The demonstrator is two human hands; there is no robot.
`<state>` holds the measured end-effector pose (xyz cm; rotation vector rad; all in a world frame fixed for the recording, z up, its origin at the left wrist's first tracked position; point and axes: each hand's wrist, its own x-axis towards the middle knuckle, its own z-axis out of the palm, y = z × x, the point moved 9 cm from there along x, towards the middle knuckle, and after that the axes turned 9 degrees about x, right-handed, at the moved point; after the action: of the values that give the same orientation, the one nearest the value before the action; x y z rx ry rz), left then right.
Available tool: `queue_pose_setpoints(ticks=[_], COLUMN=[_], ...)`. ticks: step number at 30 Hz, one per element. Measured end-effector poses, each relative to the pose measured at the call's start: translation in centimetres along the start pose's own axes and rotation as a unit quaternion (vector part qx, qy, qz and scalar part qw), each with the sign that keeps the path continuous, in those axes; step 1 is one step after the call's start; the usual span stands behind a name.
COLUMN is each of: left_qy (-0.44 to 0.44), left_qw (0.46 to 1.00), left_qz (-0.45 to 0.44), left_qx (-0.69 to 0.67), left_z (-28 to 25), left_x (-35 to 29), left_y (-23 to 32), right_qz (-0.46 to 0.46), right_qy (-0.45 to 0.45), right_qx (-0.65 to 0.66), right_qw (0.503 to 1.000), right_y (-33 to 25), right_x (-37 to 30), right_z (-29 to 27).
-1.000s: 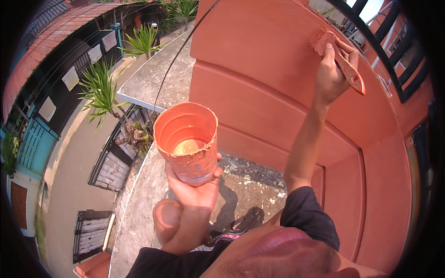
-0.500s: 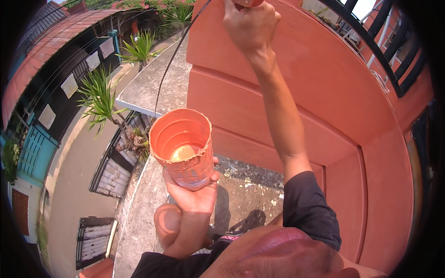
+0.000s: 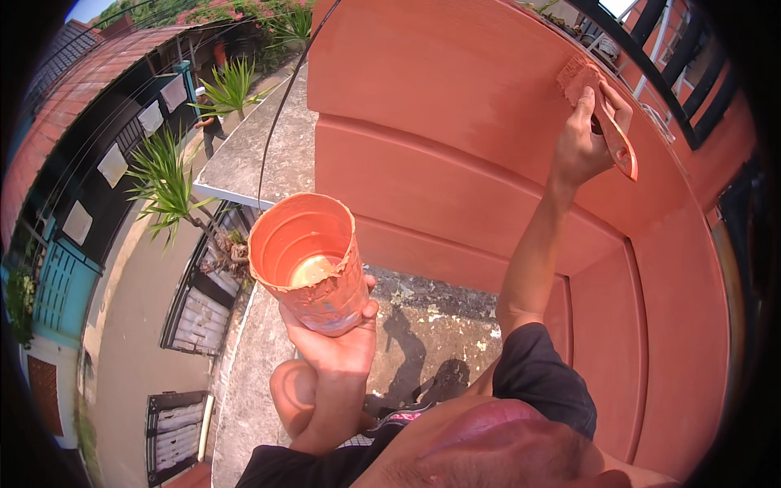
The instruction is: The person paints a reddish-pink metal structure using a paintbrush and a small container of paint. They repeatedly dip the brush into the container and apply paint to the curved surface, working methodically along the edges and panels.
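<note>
My left hand (image 3: pixel 333 346) grips an orange paint-coated cup (image 3: pixel 313 297) from below and behind, fingers wrapped round its lower part. Its rim is ragged with dried paint, and a little pale orange paint shows at the bottom. At the upper right, my right hand (image 3: pixel 587 140) is closed on a paintbrush (image 3: pixel 617 146). The orange-smeared bristles lie against the upper part of the terracotta wall (image 3: pixel 439 73), close to its top edge. A darker, wet-looking patch shows on the wall left of the brush.
A concrete ledge (image 3: pixel 264 150) runs below and left of the wall, with a drop to a lane (image 3: pixel 142 325). A thin dark cable (image 3: pixel 281 106) hangs near the cup. Black railings (image 3: pixel 651 65) top the wall. A person (image 3: pixel 210 126) stands in the lane beside spiky plants (image 3: pixel 163 175).
My right hand has swung from the top middle to the right and lower, bringing the paintbrush into full view. The cup has shifted slightly left. A person has appeared in the lane.
</note>
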<state>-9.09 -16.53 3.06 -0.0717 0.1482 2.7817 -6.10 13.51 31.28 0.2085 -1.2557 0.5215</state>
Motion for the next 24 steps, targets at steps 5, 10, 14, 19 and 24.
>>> queue_pose_setpoints(ticks=[5,10,14,19,24], left_qy=[0.010,0.048,0.051,0.029,0.007], left_qw=[1.000,0.999,0.998,0.999,0.999], left_qz=[-0.012,-0.021,-0.027,-0.027,-0.030], left_qx=[0.000,0.006,0.021,0.025,0.021], left_z=[0.1,0.1,0.1,0.3,0.2], left_x=[0.0,0.0,-0.2,-0.3,-0.2], left_y=[-0.5,-1.2,-1.8,-2.7,-3.1], right_qz=[-0.072,-0.166,-0.194,-0.010,0.063], right_qy=[-0.051,-0.195,-0.214,-0.134,-0.018], right_qx=[-0.260,-0.198,0.048,0.164,0.000], right_qw=[0.962,0.946,0.956,0.977,0.998], right_y=[-3.4,-6.6,-7.4,0.2,4.7], right_x=[-1.4,-5.3,-4.3,-0.3,2.7], right_z=[5.2,14.0,14.5,6.6,-6.1])
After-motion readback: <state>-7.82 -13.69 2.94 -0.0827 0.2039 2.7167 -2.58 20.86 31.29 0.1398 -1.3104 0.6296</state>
